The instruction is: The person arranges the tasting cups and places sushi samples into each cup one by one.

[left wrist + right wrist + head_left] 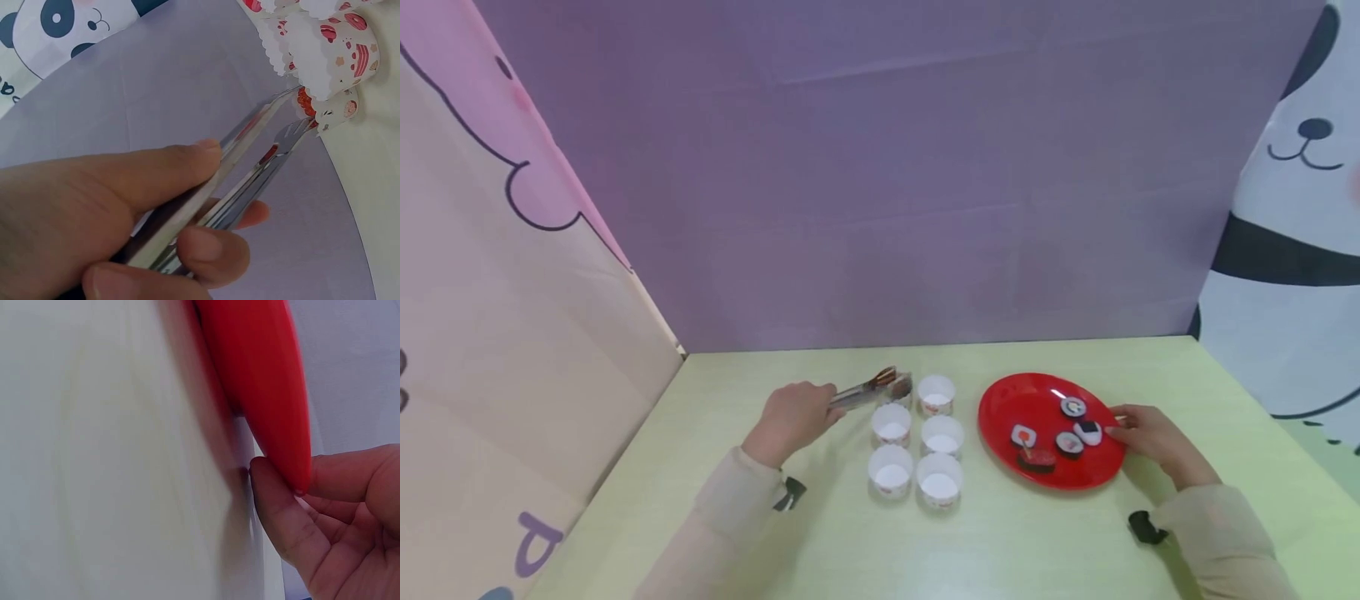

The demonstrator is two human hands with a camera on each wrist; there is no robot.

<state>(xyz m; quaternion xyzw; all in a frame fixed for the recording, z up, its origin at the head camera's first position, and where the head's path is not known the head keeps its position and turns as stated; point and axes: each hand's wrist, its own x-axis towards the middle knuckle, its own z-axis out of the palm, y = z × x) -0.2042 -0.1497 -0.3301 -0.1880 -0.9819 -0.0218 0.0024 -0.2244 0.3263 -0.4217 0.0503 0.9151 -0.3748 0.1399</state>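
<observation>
Clearly, the left hand point(792, 421) grips tongs point(246, 133); the right hand point(1153, 435) pinches a red plate point(1017, 402).

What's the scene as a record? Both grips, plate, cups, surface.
left grip: holds metal tongs, tips at the back-left cup
right grip: pinches red plate by its right edge
plate contents: five sushi pieces
paper cups: six, printed, in two columns of three; five look empty
back-left cup: red-orange piece at its mouth; contact with tongs unclear
surface: pale green table
</observation>
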